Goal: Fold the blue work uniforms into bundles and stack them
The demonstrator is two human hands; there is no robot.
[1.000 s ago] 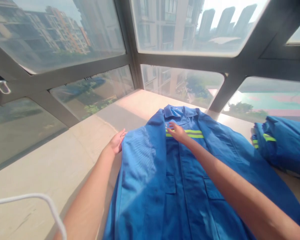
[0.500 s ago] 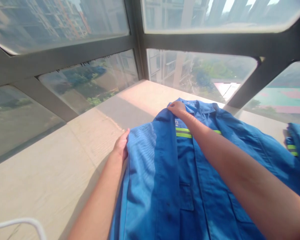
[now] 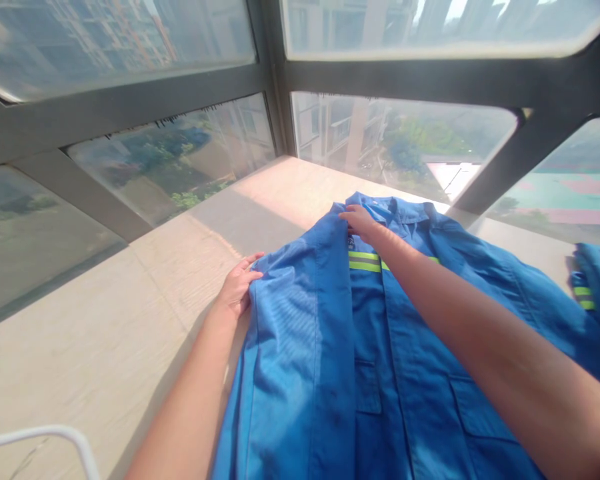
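Observation:
A blue work jacket (image 3: 425, 333) with yellow-green and grey reflective stripes lies spread on a pale stone ledge. Its left side is folded inward, so the panel (image 3: 290, 347) covers part of the front. At the outer edge of that fold, my left hand (image 3: 237, 287) has the shoulder corner between thumb and fingers. Near the collar (image 3: 405, 210), my right hand (image 3: 360, 222) pinches the upper edge of the folded panel. My right forearm crosses over the jacket and hides part of its chest.
Another blue garment (image 3: 593, 283) with reflective stripes lies at the right edge. A white curved tube or cable (image 3: 50, 440) shows at the lower left. Grey window frames (image 3: 275, 87) and glass panes bound the pale ledge (image 3: 130, 320) at the back.
My left hand has shifted slightly, its fingers now over the shoulder corner, where the cloth has wrinkled. The right hand stays near the collar. The view has shifted a little.

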